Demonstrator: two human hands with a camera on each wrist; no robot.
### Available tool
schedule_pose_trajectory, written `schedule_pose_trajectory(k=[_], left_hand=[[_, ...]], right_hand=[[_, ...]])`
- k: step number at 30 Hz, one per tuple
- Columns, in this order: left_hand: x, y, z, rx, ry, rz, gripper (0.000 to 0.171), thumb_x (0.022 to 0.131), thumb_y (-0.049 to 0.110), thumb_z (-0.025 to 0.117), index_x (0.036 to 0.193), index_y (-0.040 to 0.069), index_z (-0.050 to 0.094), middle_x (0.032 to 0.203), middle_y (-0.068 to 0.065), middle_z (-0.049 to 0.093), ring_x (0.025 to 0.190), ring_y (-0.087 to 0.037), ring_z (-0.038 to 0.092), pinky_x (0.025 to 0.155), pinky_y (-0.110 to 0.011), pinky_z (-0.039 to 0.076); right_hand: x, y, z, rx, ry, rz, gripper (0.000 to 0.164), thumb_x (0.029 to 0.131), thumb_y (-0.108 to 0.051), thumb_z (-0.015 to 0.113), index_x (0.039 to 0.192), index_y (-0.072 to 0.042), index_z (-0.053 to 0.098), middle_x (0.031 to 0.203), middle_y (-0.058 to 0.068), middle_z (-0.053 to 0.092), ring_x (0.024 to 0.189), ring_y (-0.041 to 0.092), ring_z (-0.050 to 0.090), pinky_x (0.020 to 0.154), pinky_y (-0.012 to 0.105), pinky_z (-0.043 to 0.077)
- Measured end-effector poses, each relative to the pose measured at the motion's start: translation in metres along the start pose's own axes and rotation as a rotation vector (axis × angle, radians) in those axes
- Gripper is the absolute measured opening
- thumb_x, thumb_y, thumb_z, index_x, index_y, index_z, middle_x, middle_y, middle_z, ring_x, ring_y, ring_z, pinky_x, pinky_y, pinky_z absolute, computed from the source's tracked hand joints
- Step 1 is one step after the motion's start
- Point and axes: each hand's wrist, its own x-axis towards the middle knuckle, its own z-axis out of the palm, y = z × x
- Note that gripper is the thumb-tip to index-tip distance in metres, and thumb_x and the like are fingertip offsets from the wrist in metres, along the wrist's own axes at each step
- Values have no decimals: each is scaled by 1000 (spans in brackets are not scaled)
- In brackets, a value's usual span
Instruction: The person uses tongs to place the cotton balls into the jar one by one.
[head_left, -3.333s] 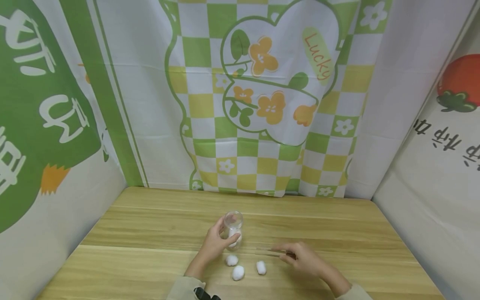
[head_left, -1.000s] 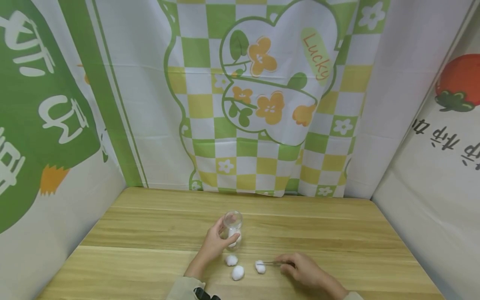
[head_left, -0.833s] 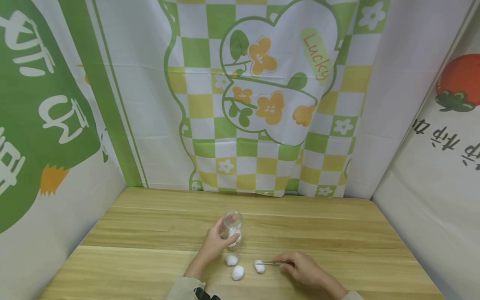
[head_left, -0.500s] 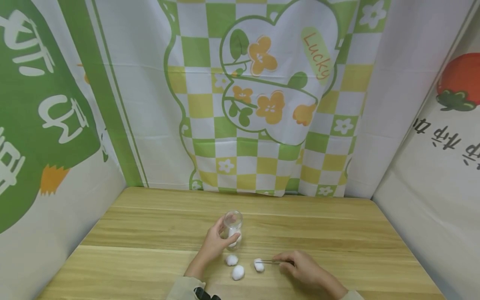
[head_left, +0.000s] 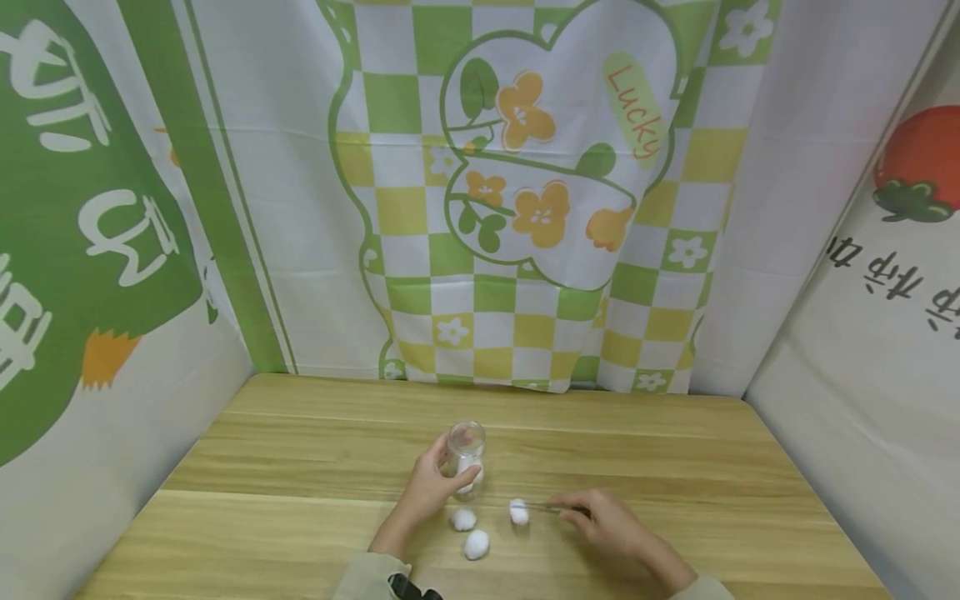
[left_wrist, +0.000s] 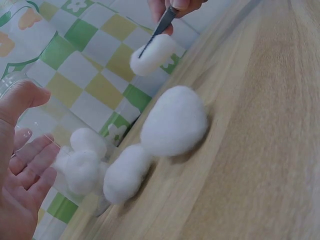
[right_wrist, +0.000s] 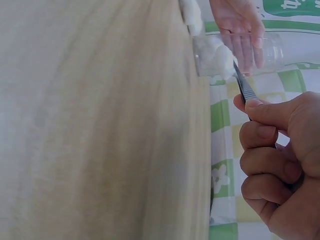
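My left hand (head_left: 432, 483) holds an upright clear glass jar (head_left: 467, 446), thumb on the near side and fingers behind it. White cotton balls (left_wrist: 82, 167) lie in the bottom of the jar. Metal tweezers (head_left: 553, 507) are pinched between the thumb and fingers of my right hand (head_left: 611, 525). Their tips clasp a cotton ball (left_wrist: 152, 54), which hangs above the table right of the jar. Two more cotton balls rest on the wood in front of the jar: a nearer cotton ball (head_left: 476, 545) and a farther cotton ball (head_left: 463, 520).
All this is on a wooden table (head_left: 315, 467). A checked cloth curtain (head_left: 495, 333) hangs along its back edge, and printed cloth panels flank it left and right.
My right hand brought the tweezers down onto the rightmost cotton ball, gripped it, and has raised it off the table. The left hand and jar have stayed in place.
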Motion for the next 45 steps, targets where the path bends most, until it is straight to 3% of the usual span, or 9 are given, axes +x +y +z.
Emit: schedule_pose_trajectory(k=[4,7,16,25,32,45], left_hand=[[0,1,0,2,-3,-5,73,85,21,74,145,0,37,145,-24,49,136,-42,44,115,-55,38],[0,1,-1,1,-6,-9,74,85,21,73,145,0,36,145,-24,48,136,-43,44,115,-56,38],[0,1,-1,15,-10,1,73,85,21,74,145,0,37,145,-24,48,137,-43,43,115,-56,37],[1,-2,-2,48,-19,15,76,83,23,75,144,-3,37,143,-26,49,135,-45,44,114,-58,38],[0,0,-3,41,-15,-4,76,84,24,75,145,-1,37,144,-25,48,135,-46,44,114,-59,37],[0,2,-2,21,-25,3,75,86,23,72,146,0,34,147,-23,46,138,-43,42,115,-57,37]], right_hand=[[2,0,-4,57,5,-4,28,97,-15,55,120,-6,67,114,16,71,54,-7,37,51,14,43],[2,-1,-5,64,15,-9,27,96,-13,55,120,-5,67,105,15,73,52,-8,33,47,14,39],[3,-3,-13,73,45,-63,29,97,-13,54,120,-1,65,111,20,71,52,-8,33,47,14,41],[6,-10,-20,60,68,-23,30,96,-14,56,121,2,65,83,17,68,52,-7,32,45,13,35],[10,-12,-21,54,87,-44,29,96,-13,55,120,0,65,75,16,63,53,-7,32,45,13,35],[14,-18,-25,50,119,-56,28,95,-12,57,118,0,66,62,-8,45,51,-7,30,42,12,32]])
